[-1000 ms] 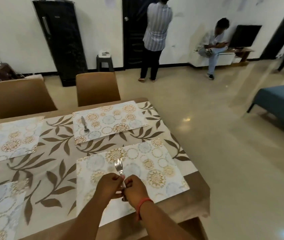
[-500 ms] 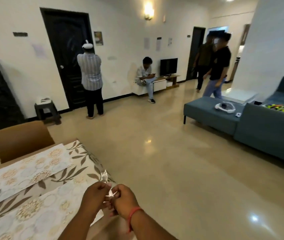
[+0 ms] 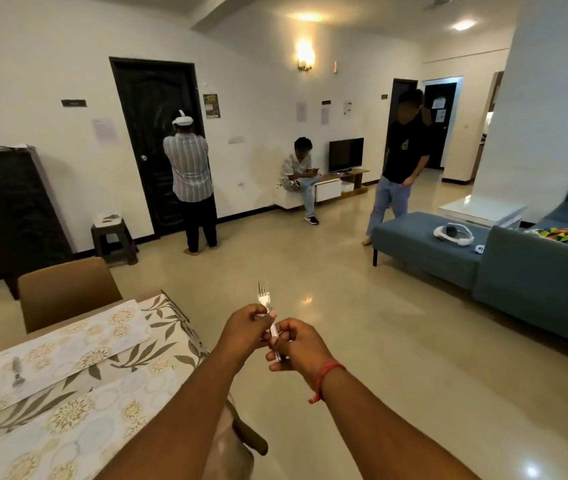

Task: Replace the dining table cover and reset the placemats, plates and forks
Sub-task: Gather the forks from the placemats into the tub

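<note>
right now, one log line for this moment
left hand: holds fork | right hand: holds fork handle | fork: off table, tines up

No writing in the view could be read. A dark nameplate (image 3: 74, 103) hung on the wall left of the black door (image 3: 157, 140), its lettering too blurred to make out. A green and yellow poster (image 3: 211, 106) beside the door frame carried print that was only a smear. Several sheets of paper (image 3: 301, 111) were stuck to the wall farther right, and more notices (image 3: 438, 102) on the far dark door, all illegible. The black T-shirt (image 3: 404, 147) of the walking person bore a small emblem, perhaps a logo, with no letters clear.
</note>
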